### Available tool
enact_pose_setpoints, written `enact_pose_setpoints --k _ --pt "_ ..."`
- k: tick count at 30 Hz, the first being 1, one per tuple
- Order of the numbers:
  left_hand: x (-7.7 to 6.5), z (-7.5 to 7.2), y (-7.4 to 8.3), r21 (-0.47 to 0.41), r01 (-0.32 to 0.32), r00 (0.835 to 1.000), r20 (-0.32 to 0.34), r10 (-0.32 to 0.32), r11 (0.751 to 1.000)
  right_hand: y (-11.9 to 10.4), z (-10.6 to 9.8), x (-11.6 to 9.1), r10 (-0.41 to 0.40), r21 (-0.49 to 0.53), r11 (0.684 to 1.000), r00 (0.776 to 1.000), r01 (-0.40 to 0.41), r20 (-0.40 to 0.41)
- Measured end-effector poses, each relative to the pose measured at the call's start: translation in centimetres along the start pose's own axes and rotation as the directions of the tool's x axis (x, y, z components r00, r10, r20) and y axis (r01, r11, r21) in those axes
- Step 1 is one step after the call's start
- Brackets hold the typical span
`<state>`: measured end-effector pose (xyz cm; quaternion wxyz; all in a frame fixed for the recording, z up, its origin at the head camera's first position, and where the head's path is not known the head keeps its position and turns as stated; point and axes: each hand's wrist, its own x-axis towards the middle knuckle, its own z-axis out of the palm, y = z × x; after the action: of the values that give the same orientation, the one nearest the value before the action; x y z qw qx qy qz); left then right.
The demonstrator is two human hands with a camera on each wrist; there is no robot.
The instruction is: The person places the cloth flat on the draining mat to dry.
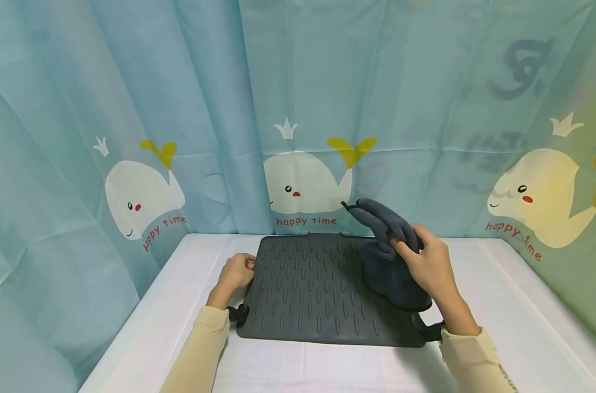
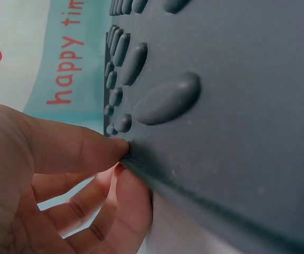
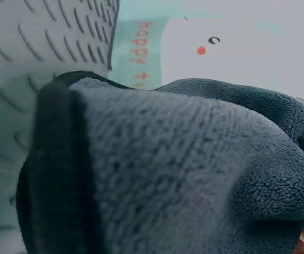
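Observation:
A dark grey rubber mat (image 1: 308, 289) with rows of raised oval ridges lies on the table. At its left edge my left hand (image 1: 236, 272) pinches the rim; the left wrist view shows the thumb (image 2: 83, 151) on top and a bent finger (image 2: 133, 198) below the edge. My right hand (image 1: 429, 266) grips a bunched dark grey cloth (image 1: 391, 281) with fleecy pile and black edging. The cloth is over the mat's right side, its folded upper part rising past the mat's far edge. In the right wrist view the cloth (image 3: 168, 159) hides most of that hand.
A white-covered table (image 1: 273, 365) extends around the mat. Behind and at both sides hangs a blue-green curtain (image 1: 317, 82) printed with white whales and "happy time". Black straps (image 1: 433, 331) circle both wrists near the beige sleeves (image 1: 200, 349).

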<state>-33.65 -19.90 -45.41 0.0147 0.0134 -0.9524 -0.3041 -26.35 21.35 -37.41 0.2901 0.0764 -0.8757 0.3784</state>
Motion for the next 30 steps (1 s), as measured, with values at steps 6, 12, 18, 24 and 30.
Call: enact_pose_setpoints --k 6,12,18,24,30 --pt "-0.1 -0.1 0.0 -0.002 -0.003 1.0 -0.003 0.003 1.0 -0.6 1.2 -0.3 -0.003 0.024 1.0 1.0 0.002 0.016" --pt "-0.1 -0.1 0.1 -0.003 -0.009 1.0 -0.003 0.009 1.0 -1.0 2.2 -0.7 -0.016 0.05 0.999 1.0 0.014 0.026" --pt "0.0 0.0 0.0 0.002 -0.007 1.0 -0.004 0.007 1.0 -1.6 3.0 -1.0 0.004 0.084 0.996 1.0 -0.005 0.02" --pt "0.1 -0.1 0.1 0.009 -0.018 1.0 -0.006 0.018 1.0 -2.5 3.6 -1.3 0.038 0.14 0.989 0.999 -0.042 0.027" --pt "-0.2 -0.1 0.1 -0.002 -0.008 1.0 -0.004 0.008 1.0 -3.2 4.3 -1.7 0.087 0.185 0.978 0.995 -0.095 0.053"
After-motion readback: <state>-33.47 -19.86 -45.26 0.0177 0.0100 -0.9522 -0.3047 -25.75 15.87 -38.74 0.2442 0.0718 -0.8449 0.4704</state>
